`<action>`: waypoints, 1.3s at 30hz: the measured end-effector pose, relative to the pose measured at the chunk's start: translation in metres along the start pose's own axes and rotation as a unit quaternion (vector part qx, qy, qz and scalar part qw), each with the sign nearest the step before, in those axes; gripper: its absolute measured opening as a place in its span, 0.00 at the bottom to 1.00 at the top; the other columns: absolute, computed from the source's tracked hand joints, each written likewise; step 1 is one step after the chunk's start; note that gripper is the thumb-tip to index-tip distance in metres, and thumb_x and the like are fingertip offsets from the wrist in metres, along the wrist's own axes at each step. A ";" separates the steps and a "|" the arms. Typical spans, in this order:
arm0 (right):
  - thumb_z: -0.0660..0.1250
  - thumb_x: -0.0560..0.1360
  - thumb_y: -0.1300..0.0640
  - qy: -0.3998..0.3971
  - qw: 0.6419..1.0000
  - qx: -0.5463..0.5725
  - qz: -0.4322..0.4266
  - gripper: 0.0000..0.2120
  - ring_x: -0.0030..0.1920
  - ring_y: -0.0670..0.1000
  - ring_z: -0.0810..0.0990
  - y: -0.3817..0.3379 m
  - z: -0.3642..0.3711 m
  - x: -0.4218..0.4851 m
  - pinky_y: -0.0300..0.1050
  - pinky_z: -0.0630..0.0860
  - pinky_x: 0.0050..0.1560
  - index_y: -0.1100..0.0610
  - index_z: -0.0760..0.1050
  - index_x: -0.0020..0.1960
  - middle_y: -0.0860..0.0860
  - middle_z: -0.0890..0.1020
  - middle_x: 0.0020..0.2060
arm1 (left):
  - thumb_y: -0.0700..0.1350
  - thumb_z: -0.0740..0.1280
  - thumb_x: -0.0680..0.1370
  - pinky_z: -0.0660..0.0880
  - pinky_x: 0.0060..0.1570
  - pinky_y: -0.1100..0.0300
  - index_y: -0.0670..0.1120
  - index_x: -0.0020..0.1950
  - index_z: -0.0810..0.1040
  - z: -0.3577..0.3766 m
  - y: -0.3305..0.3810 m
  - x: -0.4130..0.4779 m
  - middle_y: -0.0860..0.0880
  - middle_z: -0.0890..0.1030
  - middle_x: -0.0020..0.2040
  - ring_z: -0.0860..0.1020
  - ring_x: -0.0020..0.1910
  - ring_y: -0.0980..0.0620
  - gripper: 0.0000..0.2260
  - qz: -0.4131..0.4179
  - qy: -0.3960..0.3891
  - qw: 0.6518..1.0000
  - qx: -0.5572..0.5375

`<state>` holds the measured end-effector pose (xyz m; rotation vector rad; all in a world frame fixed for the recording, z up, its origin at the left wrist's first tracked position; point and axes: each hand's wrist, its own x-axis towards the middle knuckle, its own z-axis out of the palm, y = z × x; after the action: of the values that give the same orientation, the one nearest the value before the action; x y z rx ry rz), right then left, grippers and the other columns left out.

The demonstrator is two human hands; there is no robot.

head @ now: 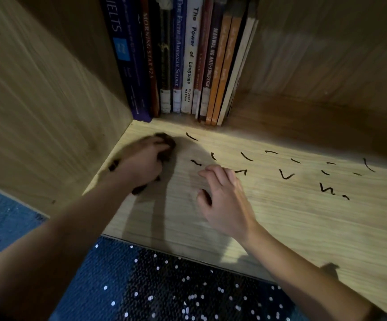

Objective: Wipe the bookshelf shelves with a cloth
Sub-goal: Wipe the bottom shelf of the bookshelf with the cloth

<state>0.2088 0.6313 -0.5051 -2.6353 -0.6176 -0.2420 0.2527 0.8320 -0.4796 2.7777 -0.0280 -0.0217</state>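
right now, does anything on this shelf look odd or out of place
Yes: short dark scribbles are scattered across the shelf, cutting across the wood grain like pen marks. The left hand grips a dark cloth near the left corner.

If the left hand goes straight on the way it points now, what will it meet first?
Likely the curved black mark on the shelf, just ahead of the left hand and its cloth; then the books behind.

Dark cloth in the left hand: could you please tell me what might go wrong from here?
The left hand grips the dark brown cloth bunched, so it may miss black marks scattered across the light wooden shelf. The right hand rests among the marks and might smear them. A stroke could knock the upright books behind.
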 end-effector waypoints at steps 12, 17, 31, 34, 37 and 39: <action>0.53 0.74 0.48 -0.003 1.000 0.002 -0.004 0.22 0.57 0.52 0.71 0.000 -0.001 -0.001 0.48 0.69 0.58 0.58 0.74 0.60 0.50 0.75 0.57 | 0.35 0.59 0.77 0.59 0.71 0.55 0.49 0.73 0.66 -0.003 -0.002 0.018 0.49 0.61 0.75 0.62 0.72 0.47 0.25 -0.030 -0.008 1.000 0.000; 0.54 0.74 0.49 0.005 1.000 0.007 -0.003 0.21 0.57 0.50 0.69 0.003 0.002 -0.001 0.47 0.69 0.59 0.57 0.74 0.61 0.49 0.75 0.57 | 0.34 0.58 0.77 0.55 0.71 0.61 0.48 0.73 0.65 -0.005 -0.013 -0.011 0.52 0.58 0.76 0.60 0.73 0.51 0.25 0.030 -0.028 0.999 -0.019; 0.56 0.75 0.73 0.065 0.920 0.364 0.126 0.16 0.51 0.38 0.72 0.000 -0.030 -0.006 0.35 0.67 0.60 0.58 0.72 0.57 0.47 0.74 0.51 | 0.36 0.59 0.78 0.65 0.66 0.56 0.51 0.73 0.65 -0.005 0.084 -0.050 0.47 0.69 0.68 0.68 0.66 0.48 0.24 -0.079 -0.101 0.960 -0.248; 0.55 0.75 0.73 0.088 0.902 0.394 0.155 0.16 0.49 0.38 0.73 -0.007 -0.054 -0.015 0.30 0.68 0.57 0.56 0.72 0.53 0.45 0.73 0.47 | 0.37 0.58 0.80 0.72 0.52 0.64 0.51 0.73 0.65 -0.023 0.082 -0.085 0.45 0.69 0.69 0.72 0.58 0.53 0.22 -0.120 -0.074 0.883 -0.448; 0.58 0.79 0.58 -0.024 0.929 0.330 0.163 0.10 0.53 0.48 0.70 -0.027 -0.057 -0.011 0.49 0.67 0.64 0.56 0.74 0.56 0.44 0.69 0.45 | 0.40 0.59 0.81 0.68 0.54 0.65 0.46 0.72 0.67 -0.023 0.064 -0.106 0.45 0.70 0.70 0.70 0.66 0.49 0.18 -0.136 0.004 0.953 -0.270; 0.58 0.77 0.43 -0.146 0.976 0.102 0.125 0.16 0.58 0.51 0.66 -0.044 -0.041 -0.009 0.53 0.66 0.64 0.50 0.72 0.60 0.46 0.66 0.51 | 0.40 0.60 0.80 0.66 0.62 0.61 0.43 0.71 0.67 -0.018 0.055 -0.116 0.45 0.69 0.70 0.67 0.68 0.46 0.19 -0.129 -0.005 0.980 -0.153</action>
<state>0.1775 0.6455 -0.4546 -2.5319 -0.3700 0.2753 0.1359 0.7900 -0.4420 2.4553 0.3089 -0.0969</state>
